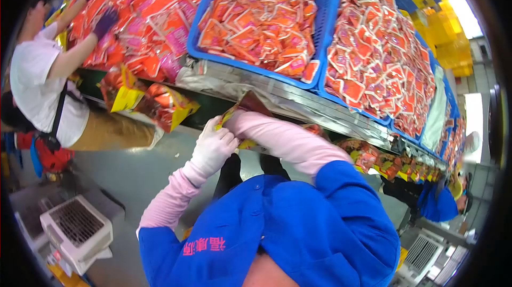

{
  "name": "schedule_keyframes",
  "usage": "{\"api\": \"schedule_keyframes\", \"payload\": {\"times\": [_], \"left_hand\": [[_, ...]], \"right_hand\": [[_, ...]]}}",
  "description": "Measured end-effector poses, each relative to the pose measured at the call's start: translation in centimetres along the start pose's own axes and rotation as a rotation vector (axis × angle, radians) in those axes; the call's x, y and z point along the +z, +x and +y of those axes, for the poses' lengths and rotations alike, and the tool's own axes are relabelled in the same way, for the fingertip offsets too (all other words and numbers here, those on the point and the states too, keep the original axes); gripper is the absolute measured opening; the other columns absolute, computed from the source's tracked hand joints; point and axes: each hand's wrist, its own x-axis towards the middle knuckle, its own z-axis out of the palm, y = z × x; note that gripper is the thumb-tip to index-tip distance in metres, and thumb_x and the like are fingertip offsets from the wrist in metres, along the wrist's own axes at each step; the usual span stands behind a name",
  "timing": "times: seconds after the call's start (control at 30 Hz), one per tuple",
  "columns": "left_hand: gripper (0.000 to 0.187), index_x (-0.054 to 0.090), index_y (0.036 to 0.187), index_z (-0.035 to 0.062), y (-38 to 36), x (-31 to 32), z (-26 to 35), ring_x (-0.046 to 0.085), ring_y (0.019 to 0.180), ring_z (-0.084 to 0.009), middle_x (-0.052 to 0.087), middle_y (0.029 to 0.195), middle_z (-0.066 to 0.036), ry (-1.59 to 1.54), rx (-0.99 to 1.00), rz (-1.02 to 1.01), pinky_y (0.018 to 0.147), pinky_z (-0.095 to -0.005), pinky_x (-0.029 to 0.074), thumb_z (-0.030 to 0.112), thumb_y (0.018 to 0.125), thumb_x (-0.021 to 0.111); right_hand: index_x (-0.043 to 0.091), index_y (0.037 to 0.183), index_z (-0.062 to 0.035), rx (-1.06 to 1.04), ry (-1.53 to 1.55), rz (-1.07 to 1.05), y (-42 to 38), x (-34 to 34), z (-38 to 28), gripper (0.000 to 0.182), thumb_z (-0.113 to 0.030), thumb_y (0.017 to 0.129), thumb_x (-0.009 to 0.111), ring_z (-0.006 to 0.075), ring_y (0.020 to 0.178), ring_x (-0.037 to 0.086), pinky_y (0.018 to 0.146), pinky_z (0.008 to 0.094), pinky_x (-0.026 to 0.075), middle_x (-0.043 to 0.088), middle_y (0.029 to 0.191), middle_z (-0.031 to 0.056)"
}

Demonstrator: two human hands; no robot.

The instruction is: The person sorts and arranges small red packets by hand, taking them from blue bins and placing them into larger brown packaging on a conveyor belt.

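Observation:
My left hand point(213, 146), in a white glove, is closed on the rim of a red and yellow packaging bag point(228, 115). The fingers pinch the bag's near edge. My right arm, in a pink sleeve, reaches across into the mouth of this bag, where a dark reddish flap point(255, 103) stands up. The bag hides my right hand point(234, 119) almost wholly, so its fingers cannot be made out. Just beyond the bag runs the metal edge of the worktable point(266, 85).
Blue crates point(320, 68) hold heaps of small red packets point(261, 31). Larger red packets point(165, 15) are piled at upper left, where a co-worker in white point(40, 79) reaches in. Filled bags point(170, 107) stand along the dark belt. Another person in blue point(440, 201) is at right.

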Motion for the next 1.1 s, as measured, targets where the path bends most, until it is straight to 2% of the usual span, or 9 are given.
{"api": "schedule_keyframes", "payload": {"times": [0.07, 0.23, 0.47, 0.57, 0.67, 0.77, 0.9, 1.03, 1.1], "left_hand": [[0.003, 0.062, 0.074, 0.0111, -1.4, 1.3, -0.1, 0.062, 0.078, -0.0190, 0.056, 0.072, -0.002, 0.004, 0.016, -0.018, 0.105, -0.0523, 0.046, 0.012, 0.072, 0.063], [0.002, 0.062, 0.074, 0.0111, -1.9, -1.0, -2.3, 0.061, 0.076, -0.0192, 0.054, 0.070, -0.002, 0.046, -0.066, -0.008, 0.107, -0.0542, 0.044, 0.010, 0.073, 0.063], [0.004, 0.065, 0.077, 0.0105, -2.6, -1.3, -4.0, 0.062, 0.082, -0.0209, 0.059, 0.074, -0.003, 0.066, -0.086, -0.136, 0.110, -0.0565, 0.039, 0.011, 0.073, 0.064], [0.023, 0.068, 0.088, 0.0092, 0.2, -4.5, -4.2, 0.063, 0.092, -0.0263, 0.065, 0.084, -0.008, -0.010, -0.220, -0.173, 0.108, -0.0561, 0.037, 0.017, 0.069, 0.079], [0.029, 0.067, 0.096, 0.0092, 7.4, -5.2, -4.0, 0.063, 0.096, -0.0278, 0.067, 0.093, -0.009, -0.165, -0.183, 0.138, 0.104, -0.0508, 0.040, 0.023, 0.074, 0.080], [0.031, 0.066, 0.101, 0.0086, 16.9, 1.5, -4.1, 0.064, 0.100, -0.0300, 0.069, 0.097, -0.009, -0.189, -0.236, 0.180, 0.099, -0.0481, 0.043, 0.030, 0.081, 0.077], [0.025, 0.064, 0.103, 0.0098, 23.3, 12.0, -4.6, 0.066, 0.097, -0.0344, 0.071, 0.096, -0.013, -0.151, -0.381, -0.068, 0.088, -0.0466, 0.049, 0.025, 0.086, 0.072], [0.015, 0.063, 0.105, 0.0058, 17.5, 4.3, -3.4, 0.066, 0.089, -0.0397, 0.067, 0.092, -0.017, -0.579, -0.263, 0.141, 0.077, -0.0458, 0.053, 0.011, 0.091, 0.062], [0.012, 0.065, 0.095, 0.0070, 12.3, 0.1, -2.1, 0.066, 0.079, -0.0376, 0.065, 0.086, -0.016, -0.627, -0.160, 0.166, 0.067, -0.0424, 0.054, 0.002, 0.084, 0.065]], "right_hand": [[0.073, 0.119, -0.0187, 0.273, 0.008, 0.085, 0.3, -0.2, -1.7, 0.034, -0.039, 0.095, 0.059, 0.0241, 0.114, 0.068, 0.091, 0.0430, 0.055, 0.070, 0.125, 0.0080], [0.075, 0.106, -0.0102, 0.101, -0.241, 0.095, -3.3, -5.2, -6.1, 0.038, -0.037, 0.079, 0.073, 0.0328, 0.103, 0.070, 0.090, 0.0426, 0.056, 0.074, 0.110, 0.0108], [0.069, 0.114, -0.0115, 0.020, -0.234, 0.263, -0.4, -3.5, -7.1, 0.031, -0.028, 0.090, 0.059, 0.0319, 0.106, 0.068, 0.092, 0.0474, 0.053, 0.072, 0.112, 0.0149], [0.068, 0.109, -0.0119, -0.064, -0.046, 0.403, -11.8, -7.8, -9.4, 0.023, -0.021, 0.090, 0.060, 0.0329, 0.103, 0.069, 0.089, 0.0465, 0.054, 0.072, 0.106, 0.0168], [0.072, 0.095, -0.0079, 0.204, 0.245, 1.223, -23.1, -7.6, -3.9, 0.020, -0.023, 0.083, 0.068, 0.0357, 0.091, 0.072, 0.080, 0.0457, 0.056, 0.073, 0.093, 0.0179], [0.072, 0.100, -0.0104, 0.961, 0.354, 1.342, -26.6, -7.5, 4.3, 0.033, -0.039, 0.083, 0.074, 0.0344, 0.092, 0.072, 0.082, 0.0425, 0.056, 0.074, 0.090, 0.0142], [0.072, 0.107, -0.0094, 0.803, 0.239, 1.185, -22.5, -4.8, 11.0, 0.042, -0.041, 0.080, 0.077, 0.0341, 0.090, 0.072, 0.083, 0.0436, 0.055, 0.073, 0.092, 0.0180], [0.070, 0.116, -0.0039, -0.021, 1.078, 1.526, -27.7, -2.1, 8.7, 0.027, -0.003, 0.090, 0.063, 0.0064, 0.087, 0.064, 0.080, 0.0263, 0.052, 0.074, 0.101, 0.0006], [0.068, 0.121, -0.0015, -0.238, 1.301, 1.391, -31.1, -2.3, 4.0, 0.028, -0.004, 0.093, 0.062, 0.0116, 0.094, 0.067, 0.083, 0.0295, 0.055, 0.074, 0.107, 0.0033]]}}
